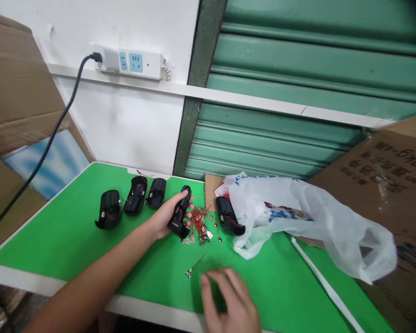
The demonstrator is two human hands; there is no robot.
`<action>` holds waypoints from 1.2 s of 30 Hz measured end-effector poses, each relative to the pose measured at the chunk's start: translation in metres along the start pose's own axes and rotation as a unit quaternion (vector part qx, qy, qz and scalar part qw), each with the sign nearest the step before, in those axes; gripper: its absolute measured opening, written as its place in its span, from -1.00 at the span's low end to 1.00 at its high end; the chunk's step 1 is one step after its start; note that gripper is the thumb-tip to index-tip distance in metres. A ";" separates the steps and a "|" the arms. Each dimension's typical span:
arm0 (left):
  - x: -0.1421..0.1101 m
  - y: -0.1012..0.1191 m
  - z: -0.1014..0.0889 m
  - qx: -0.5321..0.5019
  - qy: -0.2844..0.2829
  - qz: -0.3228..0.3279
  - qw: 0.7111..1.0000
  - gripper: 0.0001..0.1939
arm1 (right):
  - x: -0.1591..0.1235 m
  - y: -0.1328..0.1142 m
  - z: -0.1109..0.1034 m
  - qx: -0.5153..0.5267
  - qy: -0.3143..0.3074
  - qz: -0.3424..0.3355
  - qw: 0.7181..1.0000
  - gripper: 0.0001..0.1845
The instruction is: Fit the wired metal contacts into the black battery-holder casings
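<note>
Gripping a black casing (179, 216) with fingers and thumb closed round it, the left hand (169, 215) is over the middle of the green surface (72, 245). The casing is tilted, its top end leaning towards the wall (125, 125), with a bit of red wire showing on its near face. Just beside it, to the right, lies a loose pile of red wires (201, 222) with small metal tabs at their ends.

Nearer the front edge, the right hand (232, 300) has its thumb and fingers curled; it is blurred, so I can't tell whether anything is pinched there. A single wired tab (188, 274) is just left of its fingertips, apart from the pile.

Three more casings are in a loose row on the left: one nearest the left edge (109, 209), a middle one (136, 196) with red wire across it, and a smaller-looking one (156, 193). Another casing (229, 215) is to the right of the pile, against a white plastic bag (280, 208). A thin white strip (327, 284) runs slantwise below the bag, towards the front edge.
</note>
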State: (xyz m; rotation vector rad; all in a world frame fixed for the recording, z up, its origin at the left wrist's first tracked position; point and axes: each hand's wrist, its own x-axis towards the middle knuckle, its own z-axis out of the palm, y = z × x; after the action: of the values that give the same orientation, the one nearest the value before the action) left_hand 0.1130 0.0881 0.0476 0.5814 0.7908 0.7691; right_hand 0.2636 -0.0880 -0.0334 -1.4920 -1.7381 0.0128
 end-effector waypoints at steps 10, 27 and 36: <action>0.001 0.001 -0.001 -0.045 -0.011 -0.001 0.999 -0.55 | 0.072 -0.006 0.026 -0.052 -0.117 -0.027 0.991 -0.65; 0.007 -0.013 -0.005 0.037 0.054 0.143 0.988 -0.44 | 0.152 0.010 0.027 0.224 -0.061 -0.068 0.970 -0.85; 0.003 -0.016 0.002 0.023 0.032 0.146 0.989 -0.37 | 0.147 0.015 0.023 0.263 -0.003 0.047 0.964 -0.75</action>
State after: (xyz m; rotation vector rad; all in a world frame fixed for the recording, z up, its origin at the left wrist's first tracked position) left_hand 0.1221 0.0800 0.0362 0.7262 0.7940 1.0448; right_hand 0.2689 0.0487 0.0270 -1.1734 -1.5085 0.4917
